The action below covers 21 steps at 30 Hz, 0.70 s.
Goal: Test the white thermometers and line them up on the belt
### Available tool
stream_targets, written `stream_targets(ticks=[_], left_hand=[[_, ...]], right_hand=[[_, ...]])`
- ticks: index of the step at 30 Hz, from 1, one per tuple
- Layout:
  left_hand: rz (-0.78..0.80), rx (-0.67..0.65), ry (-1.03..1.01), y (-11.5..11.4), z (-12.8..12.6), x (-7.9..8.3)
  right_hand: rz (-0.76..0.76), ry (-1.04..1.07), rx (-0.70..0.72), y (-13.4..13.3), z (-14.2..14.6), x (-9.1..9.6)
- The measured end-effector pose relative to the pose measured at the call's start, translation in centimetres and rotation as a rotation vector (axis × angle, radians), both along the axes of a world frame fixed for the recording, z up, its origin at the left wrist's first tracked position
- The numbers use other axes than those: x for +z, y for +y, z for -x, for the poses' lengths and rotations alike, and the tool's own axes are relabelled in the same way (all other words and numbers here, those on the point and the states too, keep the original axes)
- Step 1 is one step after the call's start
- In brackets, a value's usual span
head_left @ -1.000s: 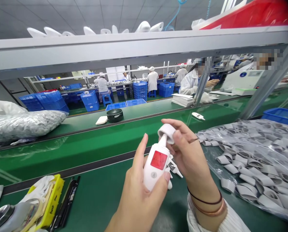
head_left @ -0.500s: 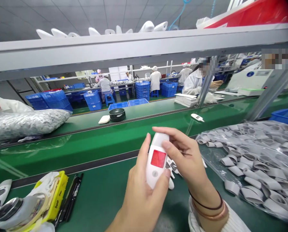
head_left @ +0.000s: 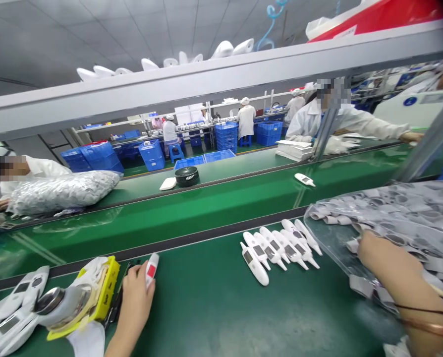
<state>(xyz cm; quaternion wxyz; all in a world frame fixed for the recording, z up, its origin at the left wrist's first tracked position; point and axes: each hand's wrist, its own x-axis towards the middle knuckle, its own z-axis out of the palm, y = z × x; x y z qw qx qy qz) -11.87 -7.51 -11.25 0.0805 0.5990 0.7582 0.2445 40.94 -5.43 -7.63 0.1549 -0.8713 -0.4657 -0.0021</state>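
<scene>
My left hand [head_left: 134,300] is low at the left, closed round a white thermometer with a red screen [head_left: 151,267], next to the yellow tool holder [head_left: 104,287]. My right hand [head_left: 373,253] reaches into the clear bag of grey caps [head_left: 400,218] at the right; its fingers are hidden among the caps. Between the hands, several white thermometers [head_left: 277,248] lie in a row on the green bench.
More white devices [head_left: 9,307] lie at the lower left. A green conveyor [head_left: 214,198] carries one thermometer [head_left: 304,179], a small black fan [head_left: 186,176] and a silvery bag [head_left: 63,191]. Workers in white coats sit across and behind; a grey shelf [head_left: 206,82] spans overhead.
My hands have parted. The left carried the red-screened thermometer down to the left; the right let go and moved right into the bag of caps. The row of thermometers is now uncovered.
</scene>
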Motion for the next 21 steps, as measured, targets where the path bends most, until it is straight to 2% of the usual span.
stream_targets(ticks=[2, 5, 7, 11, 13, 15, 18, 21], left_hand=[[0.015, 0.063, 0.084, 0.0, 0.7, -0.6], [0.011, 0.031, 0.162, 0.5, -1.5, -0.2], [0.035, -0.097, 0.159, 1.3, -5.1, 0.3], [0.124, -0.399, 0.046, 3.2, -14.8, 0.0], [0.134, -0.436, 0.001, 4.1, -19.0, -0.5], [0.152, -0.435, -0.028, 4.6, -21.8, -1.0], [0.177, -0.461, -0.078, 4.4, -23.1, -1.3], [0.196, -0.487, -0.121, 3.6, -22.2, -1.0]], right_hand=[[0.076, 0.011, -0.116, 0.4, -1.3, -1.5], [0.125, 0.044, -0.124, 1.3, -1.1, -3.3], [0.106, 0.076, -0.102, 1.5, -0.6, -4.0], [-0.044, 0.174, -0.019, 0.4, -0.8, -4.0], [-0.155, 0.247, 0.037, -0.3, -1.2, -3.4], [-0.276, 0.336, 0.075, -1.0, -1.6, -2.8], [-0.442, 0.524, 0.123, -1.4, -1.8, -1.6], [-0.557, 0.789, 0.214, -0.9, -1.4, -0.1]])
